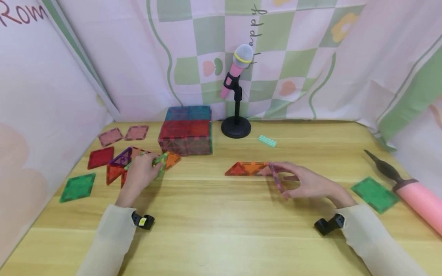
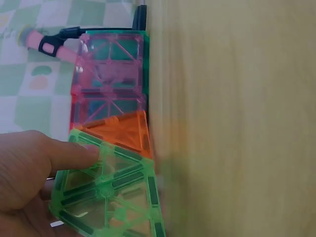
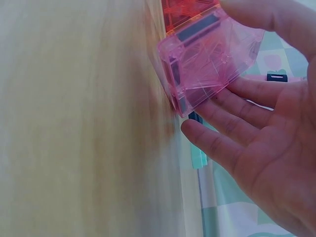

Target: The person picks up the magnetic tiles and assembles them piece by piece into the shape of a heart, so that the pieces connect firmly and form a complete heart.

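Observation:
My left hand pinches clear green magnetic tiles, thumb on top; at least one is a triangle. Beneath and beside it lie an orange triangle tile, a purple tile and several red tiles. Toward the right, my right hand holds a pink tile between thumb and fingers, tilted up off the table. This tile meets the right end of a flat row with a red triangle tile and an orange triangle tile. Fingers partly hide the pink piece.
A box built of tiles stands at the back, beside a pink microphone on a black stand. Pink, red and green square tiles lie at left. A green tile and a pink-bodied tool lie at right.

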Motion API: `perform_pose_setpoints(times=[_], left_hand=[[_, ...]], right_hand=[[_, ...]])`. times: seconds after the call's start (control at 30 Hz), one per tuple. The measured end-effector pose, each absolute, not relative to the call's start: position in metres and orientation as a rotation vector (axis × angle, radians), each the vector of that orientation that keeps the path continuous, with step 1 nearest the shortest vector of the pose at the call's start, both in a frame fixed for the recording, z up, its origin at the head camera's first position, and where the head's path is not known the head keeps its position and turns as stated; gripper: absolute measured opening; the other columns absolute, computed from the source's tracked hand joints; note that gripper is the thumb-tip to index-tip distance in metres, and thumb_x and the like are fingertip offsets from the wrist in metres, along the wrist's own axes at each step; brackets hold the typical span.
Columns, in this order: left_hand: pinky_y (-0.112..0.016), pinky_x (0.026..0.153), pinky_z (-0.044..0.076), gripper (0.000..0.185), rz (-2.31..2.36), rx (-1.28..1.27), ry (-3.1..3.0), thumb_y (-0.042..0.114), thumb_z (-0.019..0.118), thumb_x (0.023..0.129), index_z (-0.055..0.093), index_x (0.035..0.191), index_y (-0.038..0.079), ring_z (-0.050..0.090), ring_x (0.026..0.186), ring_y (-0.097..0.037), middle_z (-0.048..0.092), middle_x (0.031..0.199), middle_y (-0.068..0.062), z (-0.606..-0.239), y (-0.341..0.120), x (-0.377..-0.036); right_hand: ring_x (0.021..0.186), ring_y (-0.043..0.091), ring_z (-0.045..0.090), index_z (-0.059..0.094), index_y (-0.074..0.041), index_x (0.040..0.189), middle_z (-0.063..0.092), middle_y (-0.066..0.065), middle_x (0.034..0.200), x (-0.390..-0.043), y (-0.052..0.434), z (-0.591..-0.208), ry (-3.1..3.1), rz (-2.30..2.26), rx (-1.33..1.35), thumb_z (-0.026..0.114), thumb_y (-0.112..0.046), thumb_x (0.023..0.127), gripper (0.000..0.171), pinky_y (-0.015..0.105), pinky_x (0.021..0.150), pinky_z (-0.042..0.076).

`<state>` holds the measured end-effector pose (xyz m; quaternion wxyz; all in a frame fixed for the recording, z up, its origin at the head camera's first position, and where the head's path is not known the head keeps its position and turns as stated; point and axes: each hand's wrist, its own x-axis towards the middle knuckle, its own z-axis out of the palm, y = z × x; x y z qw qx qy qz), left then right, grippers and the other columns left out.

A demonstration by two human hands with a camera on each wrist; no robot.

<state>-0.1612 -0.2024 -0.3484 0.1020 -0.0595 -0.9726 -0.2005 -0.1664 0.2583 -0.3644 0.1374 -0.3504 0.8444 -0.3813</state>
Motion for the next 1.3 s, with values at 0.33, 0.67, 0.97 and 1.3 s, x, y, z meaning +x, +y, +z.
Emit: perform_pose_setpoints(times=[0.33, 0.67, 0.97, 1.3], left_hand=[[-0.026, 0.046, 0.036, 0.012, -0.552, -0.415, -2.920, 0.011, 0.068, 0.086, 0.069, 0.095, 0.002, 0.046, 0.049, -0.011, 0.067, 0.074, -0.008, -0.330, -0.176, -0.140], [-0.028, 0.057, 0.047, 0.007, -0.560, -0.692, -2.904, 0.015, 0.072, 0.084, 0.071, 0.089, 0.011, 0.056, 0.065, -0.010, 0.069, 0.082, 0.000, -0.323, -0.121, -0.127], [-0.021, 0.054, 0.041, 0.008, -0.500, -1.030, -2.911, 0.018, 0.068, 0.088, 0.067, 0.080, 0.015, 0.051, 0.062, -0.006, 0.065, 0.075, 0.006, -0.325, -0.052, -0.132], [-0.015, 0.048, 0.037, 0.006, -0.460, -1.209, -2.903, 0.021, 0.066, 0.090, 0.068, 0.086, 0.018, 0.048, 0.058, -0.003, 0.061, 0.074, 0.010, -0.338, 0.003, -0.129]], right_hand=[[0.128, 0.039, 0.042, 0.031, -0.007, 0.147, 0.038, 0.020, 0.144, -0.166, 0.258, -0.365, 2.441, -1.112, -1.043, 0.077, -0.008, 0.075, 0.086, 0.059, 0.098, 0.041], [0.127, 0.047, 0.042, 0.029, -0.004, 0.147, 0.037, 0.023, 0.143, -0.166, 0.258, -0.367, 2.428, -1.111, -1.068, 0.075, -0.010, 0.078, 0.084, 0.058, 0.097, 0.041], [0.127, 0.042, 0.043, 0.030, -0.006, 0.147, 0.039, 0.020, 0.143, -0.165, 0.257, -0.366, 2.440, -1.120, -1.060, 0.077, -0.010, 0.077, 0.084, 0.057, 0.098, 0.041], [0.128, 0.028, 0.044, 0.032, -0.007, 0.146, 0.045, 0.017, 0.142, -0.165, 0.257, -0.364, 2.415, -1.161, -1.090, 0.075, -0.002, 0.075, 0.083, 0.061, 0.096, 0.041]])
